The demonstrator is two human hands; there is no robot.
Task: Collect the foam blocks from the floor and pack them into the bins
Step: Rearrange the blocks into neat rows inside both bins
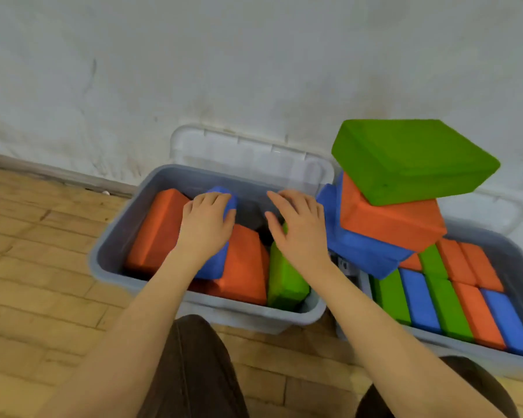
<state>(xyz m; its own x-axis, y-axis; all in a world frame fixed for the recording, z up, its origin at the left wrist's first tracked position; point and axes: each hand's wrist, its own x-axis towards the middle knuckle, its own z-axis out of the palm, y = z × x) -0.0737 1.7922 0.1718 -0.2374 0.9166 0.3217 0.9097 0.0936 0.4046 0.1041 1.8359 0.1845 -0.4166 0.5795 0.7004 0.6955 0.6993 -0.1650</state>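
Observation:
A grey bin (109, 245) stands in front of me against the wall, holding orange foam blocks (156, 230), a green block (284, 276) on edge and a blue block (215, 263). My left hand (206, 224) lies on top of the blue block, fingers curled over its far end. My right hand (296, 224) hovers spread over the bin's middle, above the green block, holding nothing. A second grey bin (514, 254) at the right is packed with upright blocks. A blue (363, 251), an orange (390, 221) and a green block (411, 161) are stacked crookedly on it.
A translucent lid (248, 152) leans on the white wall behind the left bin. Wooden floor (37, 267) spreads to the left. My knees in dark trousers (194, 372) are just before the bins.

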